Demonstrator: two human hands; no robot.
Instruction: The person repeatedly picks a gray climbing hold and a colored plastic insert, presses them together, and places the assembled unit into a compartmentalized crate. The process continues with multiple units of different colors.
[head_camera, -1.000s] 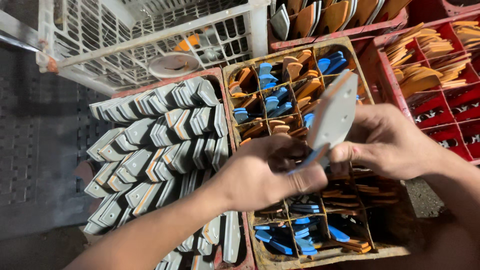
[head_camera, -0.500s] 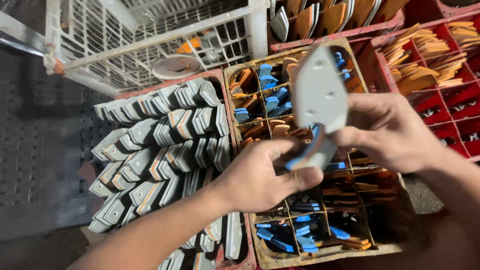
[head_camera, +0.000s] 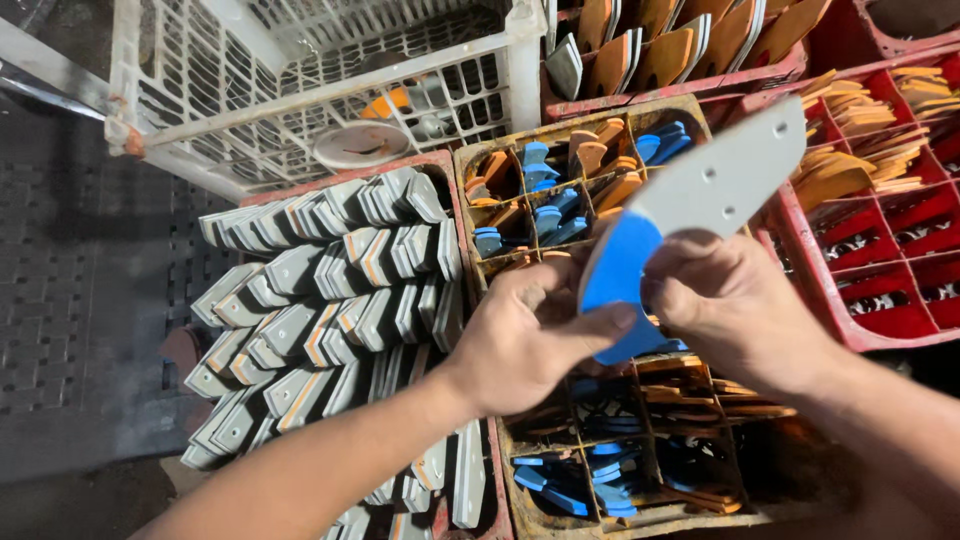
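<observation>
Since half a second back: the grey sole board (head_camera: 715, 180) has swung from nearly upright to slanting up and right, its tip now over the edge of the red crate (head_camera: 850, 335). The blue heel piece (head_camera: 615, 285) shows far more face than before, curving down between my hands.

My left hand (head_camera: 530, 335) is closed on the lower end, thumb pressed flat across the blue heel piece, fingers curled behind. My right hand (head_camera: 730, 305) pinches the same piece from the other side, fingertips (head_camera: 672, 255) at the seam where blue meets grey. Both are shut on it; the work sits lifted above the divided wooden crate (head_camera: 600, 150).

Around: that crate's compartments hold loose blue and orange pieces. To the left, a red tray (head_camera: 440, 162) packed with rows of finished grey boards (head_camera: 330, 300) standing on edge. Behind it, a white plastic basket (head_camera: 330, 80), a round lid (head_camera: 360, 145) lying against it. Top right, a further crate of orange-faced boards (head_camera: 680, 40). The red crate carries stacks of orange pieces (head_camera: 845, 150).

My hands and the board hide the middle compartments of the wooden crate; I cannot tell what lies there.
</observation>
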